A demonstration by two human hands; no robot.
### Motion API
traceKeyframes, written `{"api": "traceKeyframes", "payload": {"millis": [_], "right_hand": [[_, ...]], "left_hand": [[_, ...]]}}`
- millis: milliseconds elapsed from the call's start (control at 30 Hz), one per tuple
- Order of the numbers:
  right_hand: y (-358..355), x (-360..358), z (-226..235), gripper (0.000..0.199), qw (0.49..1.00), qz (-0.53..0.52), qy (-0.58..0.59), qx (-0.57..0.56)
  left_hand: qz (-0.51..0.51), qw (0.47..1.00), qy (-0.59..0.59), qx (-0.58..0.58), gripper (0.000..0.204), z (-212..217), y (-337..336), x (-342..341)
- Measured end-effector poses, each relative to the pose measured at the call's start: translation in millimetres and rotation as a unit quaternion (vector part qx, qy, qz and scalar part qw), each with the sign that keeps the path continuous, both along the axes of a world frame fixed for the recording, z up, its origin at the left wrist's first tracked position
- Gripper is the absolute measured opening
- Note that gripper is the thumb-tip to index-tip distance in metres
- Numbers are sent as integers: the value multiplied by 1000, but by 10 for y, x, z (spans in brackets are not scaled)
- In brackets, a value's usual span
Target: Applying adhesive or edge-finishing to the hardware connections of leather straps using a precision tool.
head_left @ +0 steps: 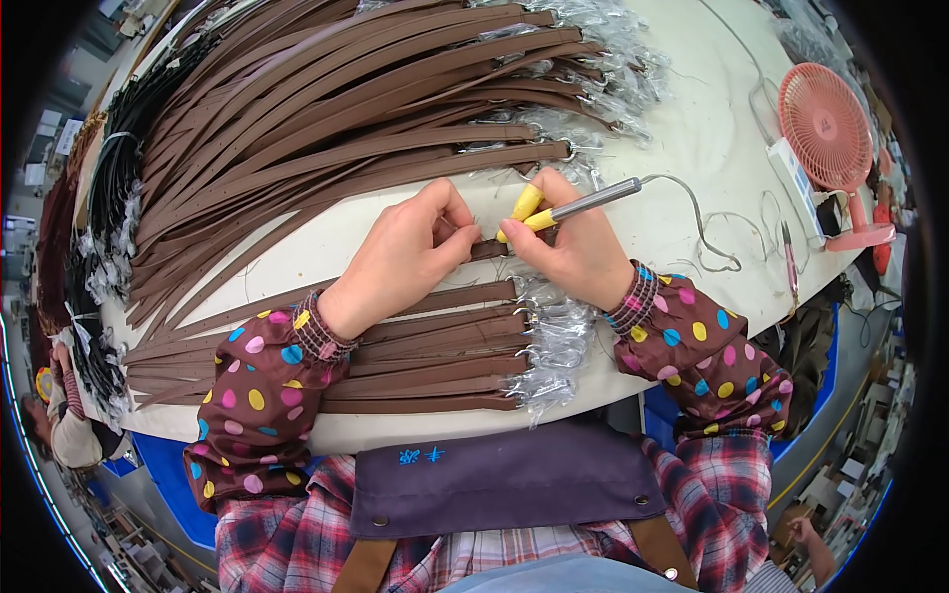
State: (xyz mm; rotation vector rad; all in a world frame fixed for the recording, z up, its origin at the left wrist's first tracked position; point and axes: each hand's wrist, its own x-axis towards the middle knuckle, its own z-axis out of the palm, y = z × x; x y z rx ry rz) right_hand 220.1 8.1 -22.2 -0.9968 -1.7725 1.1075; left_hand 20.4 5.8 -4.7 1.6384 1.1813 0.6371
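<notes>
My left hand (407, 255) pinches the end of a brown strap (486, 251) between thumb and index finger, above the pale tabletop. Held in my right hand (583, 242) is a silver pen-shaped tool (599, 198) with a cord at its rear end. Yellow coverings (527, 203) show at the right fingertips, close to the strap end. The tool's tip is hidden by the fingers. Below my hands lies a row of brown straps (445, 383), their right ends wrapped in clear plastic (552, 346).
A large pile of brown straps (326, 109) covers the far left, with plastic-wrapped ends. Bundled black straps (119, 168) hang along the left edge. At the right stand a pink fan (825, 128) and a white power strip (796, 188), near a thin pointed tool (790, 262) and loose cords.
</notes>
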Motion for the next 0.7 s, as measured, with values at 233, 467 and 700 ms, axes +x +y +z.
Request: {"api": "traceKeyframes", "payload": {"millis": [233,467,700], "right_hand": [[-19,21,43,20,998,13,-25,-61],[-18,20,40,20,998,14,-28,-62],[-5,0,2,25,1000,-2,-11,-24]], "left_hand": [[-2,1000,-2,-7,16,-3,4,-2],[-4,1000,-8,-2,16,-13,3,-3],[-4,1000,-10,-6,17,-19,0,-8]]}}
